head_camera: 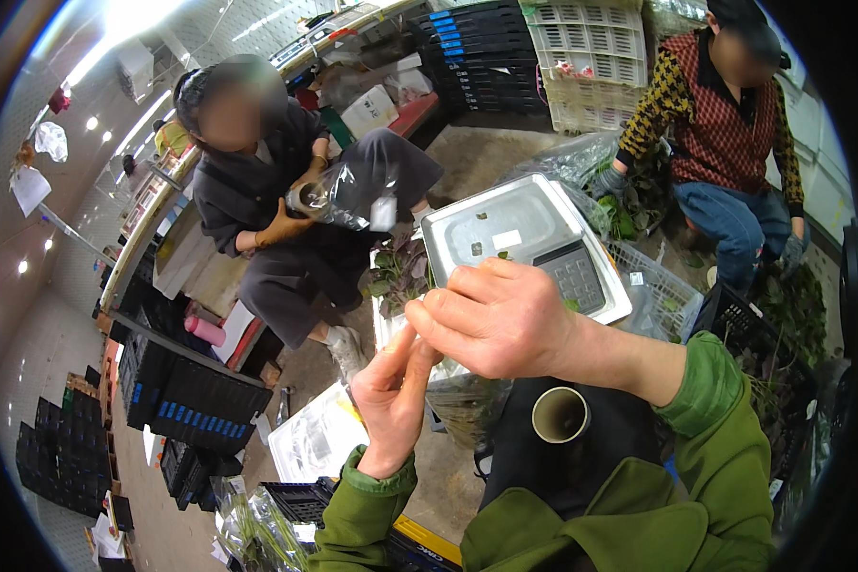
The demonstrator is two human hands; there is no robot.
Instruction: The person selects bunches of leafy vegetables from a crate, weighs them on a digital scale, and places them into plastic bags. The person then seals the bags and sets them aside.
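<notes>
My left hand (397,397) and my right hand (504,318) meet at the fingertips in front of me. The right fingers are curled in, and the left thumb and fingers pinch up against them. Whatever lies between the fingertips is too small or hidden to make out. Behind the right hand is a digital scale (454,232) with a metal pan and a dark keypad. A hollow tube (560,416) stands upright at my lap, its round mouth facing up. Below the hands is a clear plastic bag (472,411), and purple-green leafy stems (404,266) lie left of the scale.
A seated person (279,164) opposite holds a tube with a plastic bag (354,196). Another person (715,129) in gloves handles leafy greens (625,207). Black crates (200,400) stand at left; a black crate (765,336) and a white basket (661,286) are at right.
</notes>
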